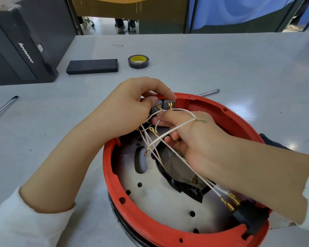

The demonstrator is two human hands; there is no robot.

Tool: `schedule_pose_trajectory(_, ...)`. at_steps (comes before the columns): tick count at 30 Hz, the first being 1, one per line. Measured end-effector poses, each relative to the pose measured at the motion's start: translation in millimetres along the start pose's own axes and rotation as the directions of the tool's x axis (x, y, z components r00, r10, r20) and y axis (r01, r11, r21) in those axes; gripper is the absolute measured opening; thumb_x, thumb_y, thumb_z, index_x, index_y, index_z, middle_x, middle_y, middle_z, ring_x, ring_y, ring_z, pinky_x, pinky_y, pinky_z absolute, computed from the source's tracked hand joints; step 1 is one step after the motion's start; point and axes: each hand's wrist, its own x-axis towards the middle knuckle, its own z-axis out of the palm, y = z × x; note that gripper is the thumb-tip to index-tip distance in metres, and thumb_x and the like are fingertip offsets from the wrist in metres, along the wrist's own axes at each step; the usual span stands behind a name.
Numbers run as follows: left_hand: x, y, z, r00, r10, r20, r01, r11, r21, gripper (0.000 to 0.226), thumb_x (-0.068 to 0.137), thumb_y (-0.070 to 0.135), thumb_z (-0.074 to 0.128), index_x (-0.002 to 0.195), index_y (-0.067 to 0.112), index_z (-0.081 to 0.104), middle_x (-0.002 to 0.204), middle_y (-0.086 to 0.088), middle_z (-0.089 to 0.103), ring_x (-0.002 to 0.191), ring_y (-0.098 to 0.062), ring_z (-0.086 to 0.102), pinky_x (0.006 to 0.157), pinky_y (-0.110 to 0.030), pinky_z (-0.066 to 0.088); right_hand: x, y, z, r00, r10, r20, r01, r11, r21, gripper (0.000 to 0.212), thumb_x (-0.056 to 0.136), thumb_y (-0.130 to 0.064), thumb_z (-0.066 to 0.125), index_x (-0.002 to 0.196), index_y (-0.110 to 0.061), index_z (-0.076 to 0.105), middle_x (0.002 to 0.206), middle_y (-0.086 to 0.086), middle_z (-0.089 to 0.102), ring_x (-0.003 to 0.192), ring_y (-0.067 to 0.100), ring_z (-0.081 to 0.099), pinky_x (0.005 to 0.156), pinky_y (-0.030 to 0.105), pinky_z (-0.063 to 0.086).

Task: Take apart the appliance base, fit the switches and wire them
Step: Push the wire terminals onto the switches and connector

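The red round appliance base lies open side up in front of me, with a grey metal plate inside. Two grey switches with brass tabs sit at its far rim. My left hand grips the switches from the left, thumb on one, fingers curled over the rim. My right hand reaches in from the right, fingers curled and pinching a white wire just below the switches. Several white wires with brass ring and spade terminals cross over that hand. A black socket block sits at the near right rim.
A roll of black tape and a flat black box lie further back on the grey table. A metal rod pokes out behind the base. Another tool shaft lies at the left. A black computer case stands at the far left.
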Motion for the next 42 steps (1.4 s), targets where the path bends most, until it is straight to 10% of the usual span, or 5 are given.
schedule_pose_trajectory(5, -0.5, 0.6, -1.6, 1.000, -0.009, 0.008, 0.009, 1.000, 0.006, 0.046, 0.096, -0.001, 0.047, 0.090, 0.038, 0.070, 0.110, 0.012, 0.069, 0.087, -0.006, 0.069, 0.075, -0.017, 0.052, 2.7, -1.1, -1.9, 1.000, 0.014, 0.007, -0.014, 1.000, 0.012, 0.022, 0.086, -0.010, 0.065, 0.106, 0.000, 0.066, 0.085, 0.006, 0.066, 0.077, 0.016, 0.054, 0.044, 0.015, 0.047)
schedule_pose_trajectory(10, -0.9, 0.4, -1.8, 0.999, -0.030, 0.011, 0.030, 0.998, -0.049, 0.046, 0.094, -0.003, 0.047, 0.091, 0.035, 0.071, 0.105, 0.010, 0.072, 0.091, -0.009, 0.069, 0.078, -0.010, 0.052, 5.5, -5.5, -4.2, 0.999, 0.037, -0.004, -0.037, 0.999, 0.011, 0.005, 0.084, -0.010, 0.068, 0.080, -0.008, 0.067, 0.085, 0.006, 0.074, 0.028, 0.003, 0.035, 0.040, 0.015, 0.043)
schedule_pose_trajectory(25, -3.0, -0.2, -4.8, 0.999, -0.054, 0.003, 0.054, 0.997, -0.051, 0.040, 0.094, 0.001, 0.052, 0.092, 0.036, 0.071, 0.106, 0.014, 0.072, 0.102, 0.002, 0.063, 0.093, -0.021, 0.050, -0.7, -9.2, -10.4, 0.995, 0.061, 0.083, -0.056, 0.996, -0.066, 0.011, 0.090, -0.009, 0.061, 0.094, 0.000, 0.066, 0.048, 0.002, 0.064, 0.059, 0.012, 0.044, 0.040, 0.017, 0.046)
schedule_pose_trajectory(30, -2.7, 0.7, -3.7, 0.998, -0.057, -0.009, 0.057, 0.998, -0.036, 0.040, 0.095, 0.002, 0.052, 0.091, 0.037, 0.071, 0.103, 0.017, 0.072, 0.099, 0.005, 0.063, 0.085, -0.014, 0.049, 2.3, -10.1, -7.7, 0.997, 0.057, 0.044, -0.052, 0.992, -0.112, 0.010, 0.092, -0.007, 0.057, 0.088, -0.003, 0.066, 0.080, 0.010, 0.074, 0.026, 0.005, 0.032, 0.038, 0.016, 0.044)
schedule_pose_trajectory(42, -3.6, 1.3, -5.5, 0.995, -0.096, -0.009, 0.096, 0.995, -0.005, 0.042, 0.094, 0.004, 0.053, 0.091, 0.041, 0.070, 0.101, 0.025, 0.071, 0.100, 0.006, 0.064, 0.100, -0.029, 0.047, 11.3, -10.3, -1.3, 0.996, 0.082, -0.028, -0.085, 0.988, -0.131, 0.012, 0.089, -0.004, 0.059, 0.080, -0.006, 0.066, 0.069, 0.007, 0.072, 0.040, 0.006, 0.036, 0.032, 0.012, 0.032)
